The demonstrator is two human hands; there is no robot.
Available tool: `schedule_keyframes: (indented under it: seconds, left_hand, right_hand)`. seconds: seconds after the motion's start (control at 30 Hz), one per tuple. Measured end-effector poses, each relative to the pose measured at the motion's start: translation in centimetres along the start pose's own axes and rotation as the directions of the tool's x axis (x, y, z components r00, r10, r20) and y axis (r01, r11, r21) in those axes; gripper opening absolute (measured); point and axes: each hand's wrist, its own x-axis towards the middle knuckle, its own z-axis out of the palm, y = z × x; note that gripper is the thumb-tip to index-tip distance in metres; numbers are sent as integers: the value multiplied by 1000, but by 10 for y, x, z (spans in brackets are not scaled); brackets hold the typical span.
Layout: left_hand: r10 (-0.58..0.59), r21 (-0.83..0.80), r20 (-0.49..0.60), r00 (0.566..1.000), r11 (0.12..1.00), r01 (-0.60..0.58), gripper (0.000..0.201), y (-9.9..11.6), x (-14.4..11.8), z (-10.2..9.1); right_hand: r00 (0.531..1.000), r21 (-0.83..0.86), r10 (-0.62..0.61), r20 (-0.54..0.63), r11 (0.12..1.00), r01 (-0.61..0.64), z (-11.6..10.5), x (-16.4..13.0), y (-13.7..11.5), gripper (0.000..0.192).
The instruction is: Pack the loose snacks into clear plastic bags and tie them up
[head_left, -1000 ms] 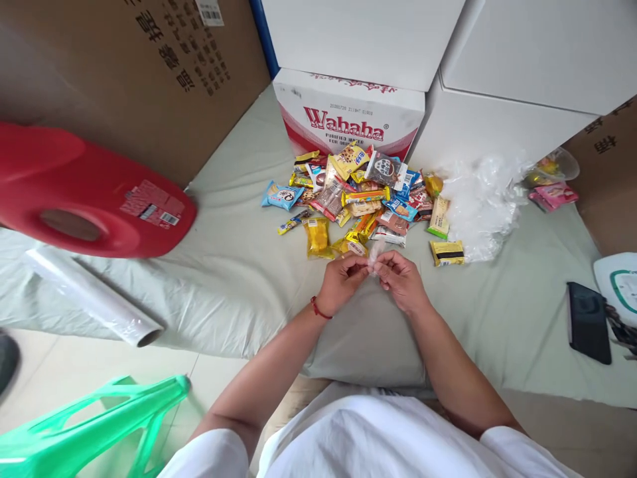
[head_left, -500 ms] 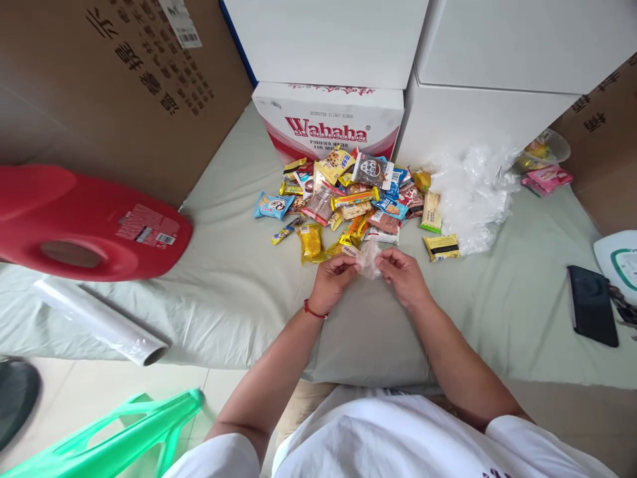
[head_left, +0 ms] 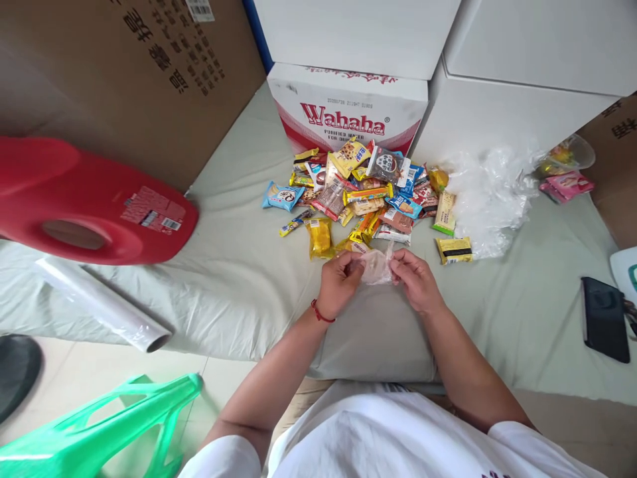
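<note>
Pinching one side of a small clear bag (head_left: 377,269) between thumb and fingers of the left hand (head_left: 341,277); pinching the opposite side the same way with the right hand (head_left: 414,275). Hangs thin and wrinkled between the two, just in front of the snack pile (head_left: 368,196) and over the near part of the cloth-covered surface (head_left: 239,279). Looks partway through being spread: gripped at both sides, but not yet smooth or plainly open. Impossible to make out the mouth, or any packet inside.

Untouched by either hand, so far as visible: the snack pile, loose and jumbled in front of the water carton (head_left: 348,109), and a yellow packet (head_left: 454,251) off to the right, at the edge of a heap of clear plastic (head_left: 490,199). Seemingly an early stage: just the one bag in hand, many wrapped pieces loose and unhandled.

Farther right, a plastic tub (head_left: 588,151), a pink packet (head_left: 567,186) and, nearer, a phone (head_left: 606,318). To the left, a red jug (head_left: 109,199) lying on its side, with a roll of film (head_left: 104,302) near the front edge; below, on the floor (head_left: 74,378), a green stool (head_left: 109,418).
</note>
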Motion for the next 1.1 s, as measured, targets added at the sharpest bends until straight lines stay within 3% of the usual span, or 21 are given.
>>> schedule_keyframes:
  seconds: [0.13,0.23,0.3,0.4,0.43,0.5,0.57,0.63,0.7,0.77,0.83,0.9,1.0,1.03,1.1]
  left_hand:
    - [208,110,-5,978,972,-206,10,-1,-2,-1]
    - [256,25,-46,966,967,-255,12,-2,0,1]
    - [126,-195,-130,983,969,-150,22,-5,6,0]
    - [-148,-586,-163,975,810,25,35,-7,16,-3]
    - [-205,-662,-165,965,748,46,38,-7,19,-5]
    - [-259,-720,-188,948,692,46,42,-6,22,-8]
    - [-249,-690,-212,945,723,36,43,-6,21,-8]
    - [-209,-608,-227,951,794,29,41,-6,17,-6]
    - [-174,-514,-215,961,857,40,41,-8,12,-2]
    - [-180,-458,-158,971,884,89,41,-9,9,-1]
    - [-221,-464,-72,973,871,163,43,-8,8,-2]
    - [-271,-502,11,962,831,240,46,-4,10,-7]
    - [-317,-559,91,944,768,312,47,2,17,-15]
    - [-321,-571,98,942,757,317,47,4,20,-18]
    - [-313,-584,68,947,757,292,46,4,26,-20]
  right_hand:
    - [997,-71,-60,-38,996,58,3,1,-5,47]
    - [985,-82,-30,-168,997,16,4,6,-7,43]
    - [973,24,43,-227,999,-39,-1,10,-7,44]
    - [970,80,119,-211,991,-104,-11,13,-7,44]
    - [969,18,86,-232,996,-84,-14,11,-7,42]
    - [941,-202,-110,-319,978,46,-17,6,-8,38]
    - [859,-449,-408,-311,859,246,-13,-1,-12,35]
    - [780,-618,-609,-145,671,409,-3,-8,-15,44]
    - [753,-710,-656,48,508,488,8,-12,-17,56]
    - [772,-760,-620,138,433,484,15,-12,-15,44]
    - [803,-747,-589,97,490,450,14,-10,-13,19]
    - [855,-619,-519,-10,675,402,6,-7,-13,15]
    - [967,-179,-221,-128,964,197,-7,-4,-16,23]
    - [985,-14,-104,-136,995,103,-10,-4,-17,26]
    - [988,252,68,-142,967,-30,-11,-2,-18,31]
